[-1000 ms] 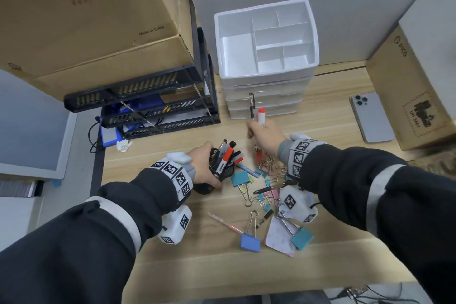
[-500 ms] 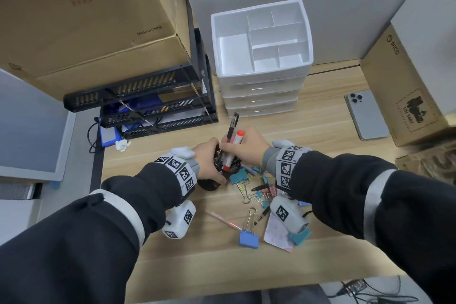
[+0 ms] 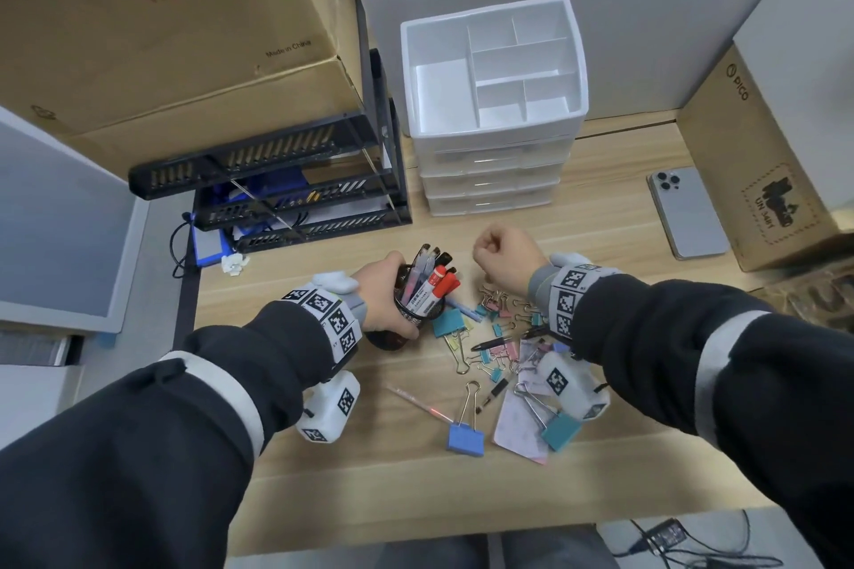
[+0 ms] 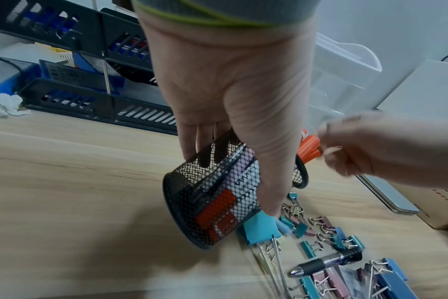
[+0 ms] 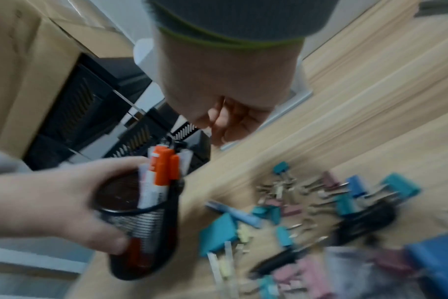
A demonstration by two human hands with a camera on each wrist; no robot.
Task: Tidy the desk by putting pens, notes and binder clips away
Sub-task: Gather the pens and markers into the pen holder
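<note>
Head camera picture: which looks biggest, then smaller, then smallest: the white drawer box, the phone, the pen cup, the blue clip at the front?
1. White drawer box
2. Phone
3. Pen cup, close to the phone in looks, so unsure
4. Blue clip

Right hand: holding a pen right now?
No. In the head view the right hand is a closed fist, nothing in it; the pens stand in the mesh pen cup.

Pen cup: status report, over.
Left hand grips mesh pen cup, tilted, pens inside. Right hand curled, holding nothing. Binder clips, notes and loose pens on desk.
</note>
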